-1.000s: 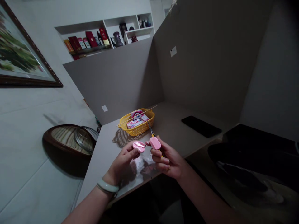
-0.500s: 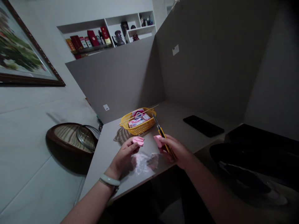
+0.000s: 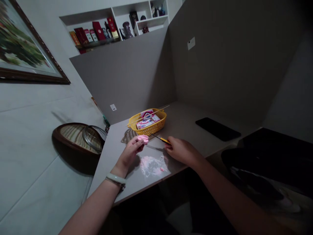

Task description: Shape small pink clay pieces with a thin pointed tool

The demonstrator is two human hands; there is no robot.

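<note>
Over the grey tabletop, my left hand (image 3: 130,153) is closed on a pink soap-like piece (image 3: 143,139), pinched between thumb and fingers. A groove or seam runs across its face. My right hand (image 3: 179,149) grips a yellow and black utility knife (image 3: 165,140). The knife points left and its tip is near the pink piece; I cannot tell whether they touch. Below the hands lies a clear plastic sheet (image 3: 154,165) with pink crumbs on it. The right fingers hide most of the knife handle.
A yellow basket (image 3: 151,128) of small printed boxes stands behind the hands, a thin stick (image 3: 149,115) across its top. A black flat slab (image 3: 217,129) lies to the right. Left of the table is a brown oval stool-like object (image 3: 70,150). Grey panels (image 3: 132,78) enclose the back and right.
My right hand has turned, swinging the knife from upright to pointing left. The second pink piece it held no longer shows there. The view has shifted slightly.
</note>
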